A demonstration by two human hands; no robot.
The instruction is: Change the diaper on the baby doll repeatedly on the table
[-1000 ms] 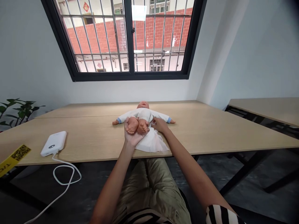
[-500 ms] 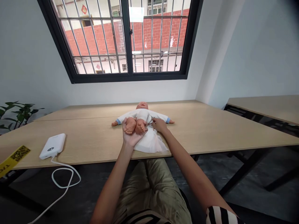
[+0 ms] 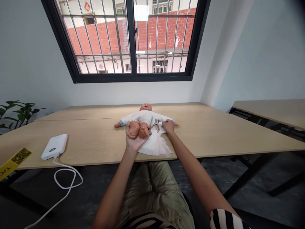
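Note:
A baby doll [image 3: 147,117] lies on its back on the table, its head toward the window and its arms spread in white sleeves with blue cuffs. My left hand [image 3: 135,143] is under the doll's lower legs, fingers and thumb wrapped round them, its feet pointing at me. To the doll's right, my right hand [image 3: 168,126] pinches the edge of some white cloth beside the doll's hip. That cloth seems to join the white, sheer skirt [image 3: 154,145] spread below the legs toward the table's near edge. The fingertips of my right hand are partly hidden.
On the left of the wooden table [image 3: 95,140] lies a white power bank [image 3: 54,146], its white cable [image 3: 71,187] hanging over the edge. A yellow tag [image 3: 15,163] sticks in at far left, near a plant [image 3: 21,111]. Another table [image 3: 274,111] stands at right.
My right hand has moved to the right, away from the doll's hip, drawing white cloth out with it. My left hand still holds the doll's legs. The view has shifted slightly.

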